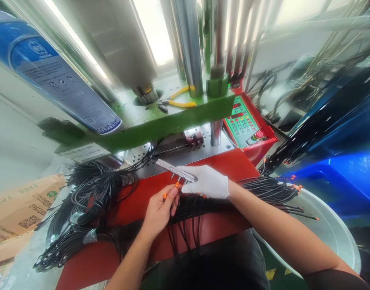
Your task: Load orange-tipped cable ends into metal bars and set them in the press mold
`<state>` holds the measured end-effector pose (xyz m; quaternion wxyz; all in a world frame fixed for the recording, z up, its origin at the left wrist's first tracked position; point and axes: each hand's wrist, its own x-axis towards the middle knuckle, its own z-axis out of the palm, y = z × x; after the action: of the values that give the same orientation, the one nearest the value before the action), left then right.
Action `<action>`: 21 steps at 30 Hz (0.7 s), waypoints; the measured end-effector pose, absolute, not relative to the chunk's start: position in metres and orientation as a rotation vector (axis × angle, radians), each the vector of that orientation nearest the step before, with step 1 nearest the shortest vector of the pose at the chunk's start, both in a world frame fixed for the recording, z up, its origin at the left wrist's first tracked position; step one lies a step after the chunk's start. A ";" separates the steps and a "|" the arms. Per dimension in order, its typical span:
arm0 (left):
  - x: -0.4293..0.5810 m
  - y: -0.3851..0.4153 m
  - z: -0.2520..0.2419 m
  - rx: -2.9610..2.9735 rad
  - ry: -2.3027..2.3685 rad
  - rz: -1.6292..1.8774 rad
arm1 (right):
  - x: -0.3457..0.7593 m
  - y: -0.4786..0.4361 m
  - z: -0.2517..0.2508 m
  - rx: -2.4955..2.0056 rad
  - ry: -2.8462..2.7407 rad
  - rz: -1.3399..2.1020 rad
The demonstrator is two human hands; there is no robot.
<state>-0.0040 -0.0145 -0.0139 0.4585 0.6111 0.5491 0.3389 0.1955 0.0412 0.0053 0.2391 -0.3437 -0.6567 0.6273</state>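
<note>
My right hand (211,182), in a white glove, is closed around one end of a narrow metal bar (170,167) with several short pins along its lower edge. Bare and pinched, my left hand (160,208) holds a thin black cable whose orange tip (176,185) meets or nearly meets one of the pins. A second orange tip (164,196) sticks out above my left fingers; its cable is hidden by the hand. Below both hands, a bundle of black cables (215,204) lies across the red table (136,197).
A green-framed press (160,125) stands ahead, with yellow-handled pliers (181,104) and a blue spray can (70,80) on it. Coiled black cables (91,201) lie at left. A control panel (242,123), a white tub (332,217) and a blue bin (342,181) are at right.
</note>
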 end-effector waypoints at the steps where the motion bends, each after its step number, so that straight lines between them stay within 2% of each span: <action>1: -0.004 -0.014 -0.014 1.492 1.351 0.832 | 0.196 0.041 0.006 -0.939 -1.805 1.708; 11: 0.006 -0.013 -0.002 1.599 1.493 0.715 | 0.193 0.040 0.002 -1.112 -2.016 1.292; 16: 0.007 -0.011 0.003 1.642 1.506 0.659 | 0.198 0.042 0.005 -1.066 -2.030 1.355; 21: -0.019 -0.003 0.005 1.762 1.630 0.586 | 0.201 0.044 0.007 -0.966 -1.938 1.657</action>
<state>-0.0193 -0.0035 0.0051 0.3290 0.6734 0.6231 0.2238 0.2010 0.0436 0.0068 0.2057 -0.3468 -0.6955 0.5947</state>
